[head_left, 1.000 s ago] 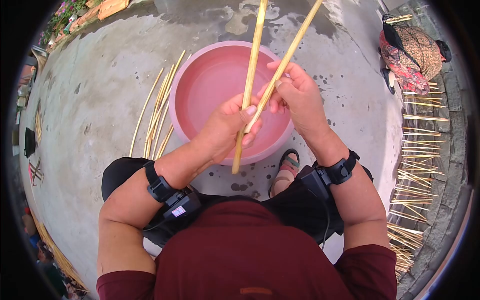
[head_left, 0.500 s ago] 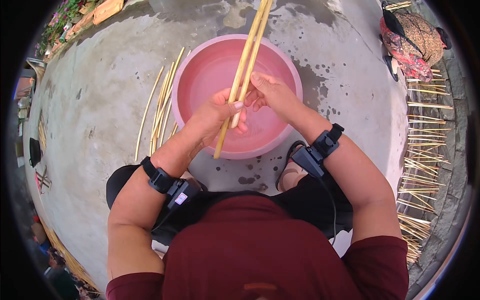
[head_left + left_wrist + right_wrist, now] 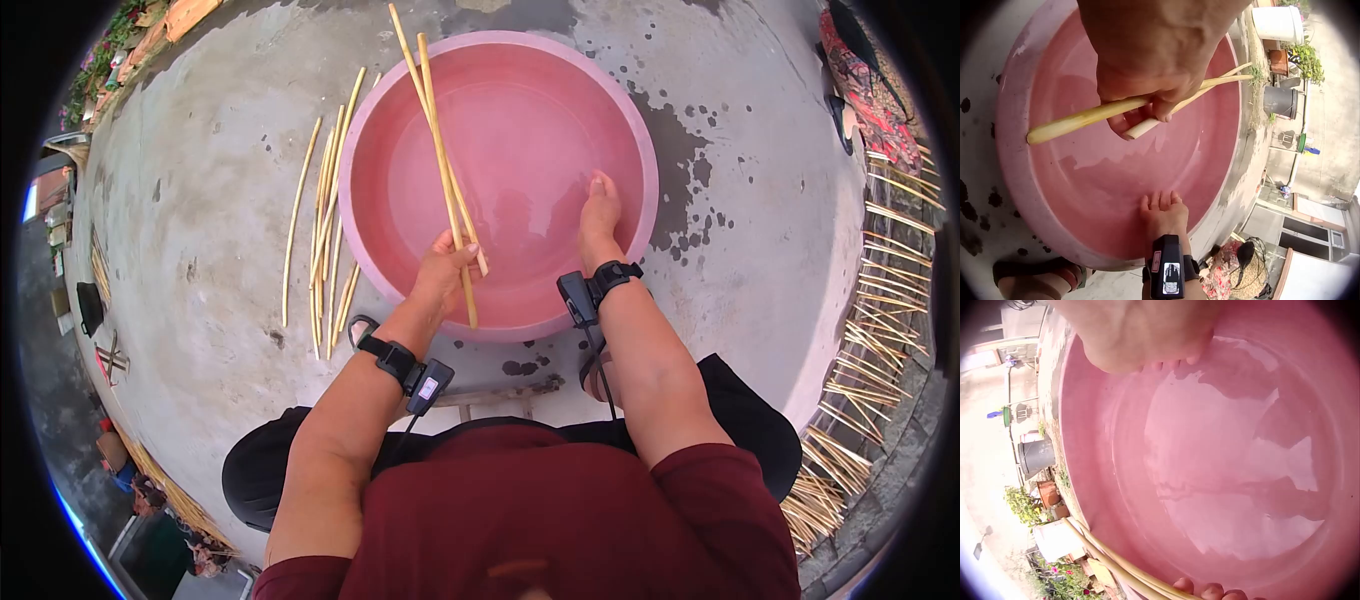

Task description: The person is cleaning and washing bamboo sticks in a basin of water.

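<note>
Left hand [image 3: 440, 272]: fingers curled round two crossed sticks [image 3: 440, 150], held over the basin [image 3: 520, 120] at 7 o'clock; upper ends reach past its rim at 11 o'clock. Right hand [image 3: 600, 212]: open, fingers extended, nothing held, inside the rim between 3 and 4 o'clock. Basin contains water (reflections visible). Loose sticks [image 3: 325, 200] lie on the ground outside the basin, at 9 o'clock; a long row of sticks [image 3: 880, 310] lies well apart, 3 to 5 o'clock. A sandalled foot [image 3: 600, 378] is near the rim at 5 o'clock. Left wrist view: the palm hides part of the grip.
</note>
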A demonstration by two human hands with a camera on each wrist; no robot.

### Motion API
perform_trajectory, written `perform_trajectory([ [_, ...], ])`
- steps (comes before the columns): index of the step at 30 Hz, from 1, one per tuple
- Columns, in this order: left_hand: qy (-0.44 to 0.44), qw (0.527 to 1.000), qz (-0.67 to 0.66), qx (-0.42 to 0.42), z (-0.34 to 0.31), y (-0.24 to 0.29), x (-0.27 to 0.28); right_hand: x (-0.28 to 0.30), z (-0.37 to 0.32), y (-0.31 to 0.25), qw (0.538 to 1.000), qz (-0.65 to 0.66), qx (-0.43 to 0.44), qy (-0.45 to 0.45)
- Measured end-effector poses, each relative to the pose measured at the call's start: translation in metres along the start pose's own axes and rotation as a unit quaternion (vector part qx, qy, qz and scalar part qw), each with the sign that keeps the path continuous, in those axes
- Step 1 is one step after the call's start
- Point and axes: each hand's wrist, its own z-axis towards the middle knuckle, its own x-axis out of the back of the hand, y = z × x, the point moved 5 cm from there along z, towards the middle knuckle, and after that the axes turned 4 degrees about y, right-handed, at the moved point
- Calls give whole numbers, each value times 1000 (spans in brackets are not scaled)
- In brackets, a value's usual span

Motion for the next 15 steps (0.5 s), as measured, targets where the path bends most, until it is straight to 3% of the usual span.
perform_trajectory([
  [2, 8, 999, -26, -23, 28, -6, 5, 4, 14, 23, 992, -37, 68, 97],
  [4, 36, 998, -27, -36, 52, -17, 14, -21, -15, 32, 990, 63, -123, -21],
  [5, 59, 997, -12, -41, 64, -20, 20, -37, -36, 23, 967, 116, -215, -78],
  [8, 68, 996, 29, -44, 91, -19, 32, -72, -81, -14, 864, 121, -363, -327],
  [11, 31, 999, 18, -21, 98, -21, 38, -68, -49, -25, 941, 188, -191, -207],
  [13, 15, 1000, 2, -1, 93, -16, 35, -44, -17, -20, 981, 174, -75, -36],
  [15, 15, 1000, -9, 20, 91, -13, 31, -40, -10, -1, 983, 167, -57, 48],
])
